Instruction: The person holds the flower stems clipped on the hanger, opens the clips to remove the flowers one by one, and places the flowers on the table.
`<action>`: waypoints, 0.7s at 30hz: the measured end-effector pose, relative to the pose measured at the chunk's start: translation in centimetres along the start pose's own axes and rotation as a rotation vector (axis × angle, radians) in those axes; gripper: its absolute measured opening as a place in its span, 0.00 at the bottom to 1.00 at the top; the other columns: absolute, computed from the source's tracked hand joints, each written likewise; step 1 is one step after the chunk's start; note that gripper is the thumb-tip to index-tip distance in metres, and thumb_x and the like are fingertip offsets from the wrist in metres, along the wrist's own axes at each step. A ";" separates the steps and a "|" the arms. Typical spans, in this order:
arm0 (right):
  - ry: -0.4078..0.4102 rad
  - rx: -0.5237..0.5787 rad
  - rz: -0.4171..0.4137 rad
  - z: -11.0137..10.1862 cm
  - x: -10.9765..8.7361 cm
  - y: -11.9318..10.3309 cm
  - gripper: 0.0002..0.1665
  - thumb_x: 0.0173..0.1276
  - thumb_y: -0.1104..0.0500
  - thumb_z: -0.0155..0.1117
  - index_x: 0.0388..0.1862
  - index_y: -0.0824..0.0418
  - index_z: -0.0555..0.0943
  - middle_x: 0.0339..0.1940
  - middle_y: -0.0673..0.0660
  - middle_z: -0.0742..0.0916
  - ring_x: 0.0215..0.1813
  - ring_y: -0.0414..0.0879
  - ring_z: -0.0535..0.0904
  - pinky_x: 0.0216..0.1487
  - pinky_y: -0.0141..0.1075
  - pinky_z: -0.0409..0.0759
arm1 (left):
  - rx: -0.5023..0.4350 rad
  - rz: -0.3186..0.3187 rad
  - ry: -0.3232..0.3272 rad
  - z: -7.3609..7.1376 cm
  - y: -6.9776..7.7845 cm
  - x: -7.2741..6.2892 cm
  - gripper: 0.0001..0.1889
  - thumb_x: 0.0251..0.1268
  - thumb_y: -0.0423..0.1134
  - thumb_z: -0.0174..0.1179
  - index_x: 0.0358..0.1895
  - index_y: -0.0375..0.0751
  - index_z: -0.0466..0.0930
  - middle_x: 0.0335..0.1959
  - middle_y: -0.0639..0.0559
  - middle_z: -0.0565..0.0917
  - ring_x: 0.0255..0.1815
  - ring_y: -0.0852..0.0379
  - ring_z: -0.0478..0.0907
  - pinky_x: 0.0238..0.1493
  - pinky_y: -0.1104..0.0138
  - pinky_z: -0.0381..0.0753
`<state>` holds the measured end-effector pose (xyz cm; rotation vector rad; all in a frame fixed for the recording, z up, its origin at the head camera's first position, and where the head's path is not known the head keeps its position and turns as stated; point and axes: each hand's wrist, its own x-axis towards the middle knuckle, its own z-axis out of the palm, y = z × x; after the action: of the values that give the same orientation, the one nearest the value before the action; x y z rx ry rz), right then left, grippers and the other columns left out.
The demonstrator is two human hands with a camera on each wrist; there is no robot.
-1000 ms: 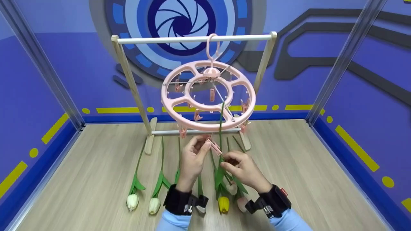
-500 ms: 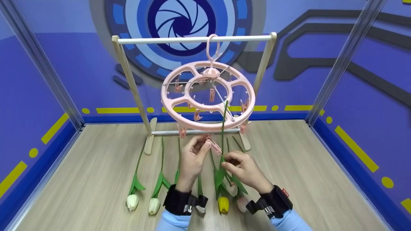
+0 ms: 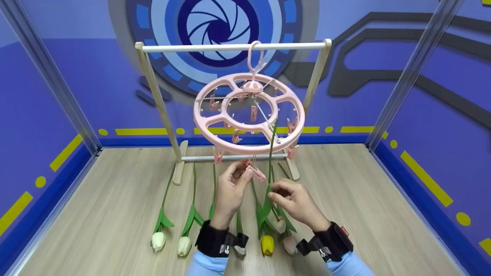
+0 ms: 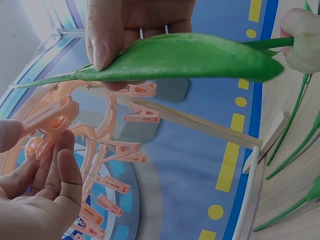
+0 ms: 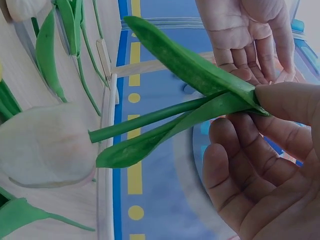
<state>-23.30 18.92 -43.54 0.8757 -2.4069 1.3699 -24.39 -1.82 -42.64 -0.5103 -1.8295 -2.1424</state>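
Observation:
My left hand (image 3: 232, 188) pinches a pink clothespin (image 3: 257, 174) between thumb and fingers, below the front rim of a round pink clip hanger (image 3: 245, 148). How far the clothespin's jaws part is unclear. To its right, my right hand (image 3: 293, 199) pinches an artificial tulip by its stem and leaf base. This tulip hangs bloom down, its bare stem (image 3: 272, 147) rising in front of the hanger. The pale pinkish-white bloom (image 5: 47, 145) and green leaves (image 5: 185, 62) show in the right wrist view. The stem stands apart from the clothespin.
The hanger hooks over the white bar (image 3: 191, 48) of a wooden-legged rack, with several other clothespins dangling from it. Several tulips lie on the wooden table, among them a white tulip (image 3: 158, 241) and a yellow tulip (image 3: 267, 245). Blue patterned walls surround the table.
My right hand has shifted slightly right with the tulip, widening the gap from the clothespin. The clothespin's free end has risen a little. My left hand stays nearly in place.

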 end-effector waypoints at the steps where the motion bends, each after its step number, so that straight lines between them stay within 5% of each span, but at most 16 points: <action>1: 0.000 0.002 0.001 -0.1 0.0 0.0 0.04 0.73 0.64 0.67 0.44 0.61 0.86 0.37 0.53 0.85 0.36 0.40 0.79 0.39 0.33 0.80 | -0.002 -0.003 -0.004 0.0 0.0 0.0 0.21 0.79 0.31 0.56 0.68 0.25 0.71 0.59 0.33 0.80 0.56 0.54 0.81 0.54 0.68 0.80; 13: 0.055 0.001 -0.035 -0.9 -0.2 -0.2 0.04 0.71 0.66 0.69 0.42 0.60 0.87 0.36 0.53 0.86 0.36 0.37 0.78 0.38 0.31 0.79 | -0.009 -0.056 0.008 0.1 0.1 0.2 0.21 0.80 0.32 0.54 0.69 0.25 0.69 0.58 0.35 0.79 0.54 0.49 0.80 0.54 0.58 0.82; 21: 0.051 0.009 -0.022 -1.2 -0.3 0.0 0.03 0.71 0.66 0.69 0.41 0.61 0.86 0.35 0.53 0.85 0.35 0.37 0.77 0.37 0.31 0.78 | -0.005 -0.020 -0.017 0.2 0.3 0.0 0.22 0.79 0.32 0.54 0.71 0.27 0.68 0.60 0.35 0.79 0.60 0.42 0.78 0.57 0.65 0.79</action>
<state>-23.23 20.03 -43.07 0.8568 -2.3481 1.3793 -24.24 -1.69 -42.40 -0.5152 -1.8470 -2.1625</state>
